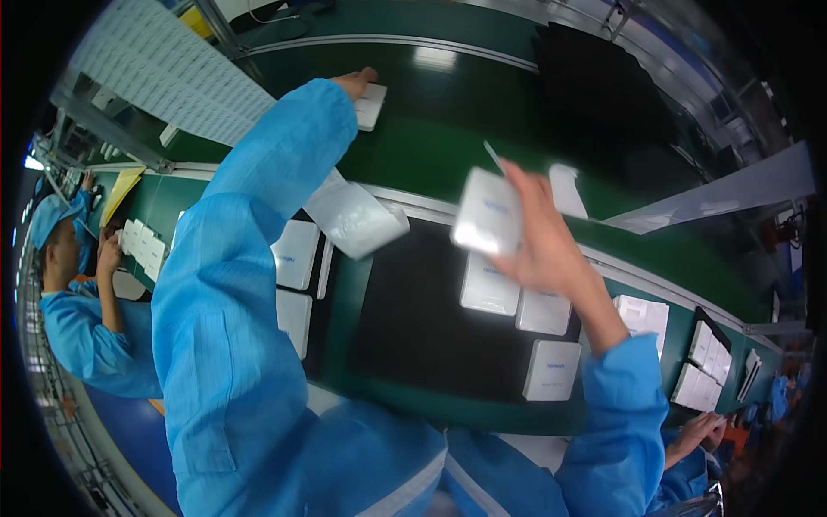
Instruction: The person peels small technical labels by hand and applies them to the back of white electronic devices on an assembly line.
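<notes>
In the head view, a white box is held up near the far edge of the black mat by the right hand, pinched at its right side between thumb and fingers; motion blur is noted. Its broad printed face is left uncovered, probably so that it can be read. A second box is met at its far edge by the left hand, over the green belt; whether the fingers are pinching cannot be told. Three boxes are laid face up on the mat, likely to be spared scuffing by the tabletop.

Containers: all these boxes appear closed, contents unseen. A pale plastic bag is draped by the metal rail; no contents can be made out.
</notes>
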A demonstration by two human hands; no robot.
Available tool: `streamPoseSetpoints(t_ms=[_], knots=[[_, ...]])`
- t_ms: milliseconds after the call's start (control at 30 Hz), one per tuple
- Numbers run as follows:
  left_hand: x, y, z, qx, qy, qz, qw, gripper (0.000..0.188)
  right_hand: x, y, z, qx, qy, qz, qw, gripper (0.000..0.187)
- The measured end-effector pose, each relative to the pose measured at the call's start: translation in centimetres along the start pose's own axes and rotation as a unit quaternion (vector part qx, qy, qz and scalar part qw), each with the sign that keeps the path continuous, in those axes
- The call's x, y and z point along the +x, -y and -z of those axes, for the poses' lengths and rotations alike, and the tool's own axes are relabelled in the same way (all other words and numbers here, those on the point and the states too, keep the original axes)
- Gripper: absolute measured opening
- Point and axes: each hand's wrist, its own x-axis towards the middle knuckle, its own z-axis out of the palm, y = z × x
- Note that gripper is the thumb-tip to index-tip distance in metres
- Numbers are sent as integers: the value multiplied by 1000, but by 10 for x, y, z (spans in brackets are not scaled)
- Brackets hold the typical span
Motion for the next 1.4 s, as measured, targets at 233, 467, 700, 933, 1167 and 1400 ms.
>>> streamPoseSetpoints(t_ms=[233,467,700,933,1167,1400], knots=[[-68,-59,15,194,-37,-126,972,67,138,-100,-33,-100,-26,28,994,104],[-270,-272,-44,-85,106,-399,907,50,76,-95,10,-125,-71,-7,990,62],[-323,-342,-141,53,34,-451,890,96,-80,-42,71,-59,-190,-147,969,47],[-306,-343,-86,-86,48,-510,854,84,-151,-55,84,72,-324,-197,922,39],[-54,-300,-59,-61,-2,-323,944,81,-187,-63,62,134,-448,-248,848,17],[-35,-277,-97,85,-94,-322,938,97,-140,-25,0,183,-339,-260,886,14]])
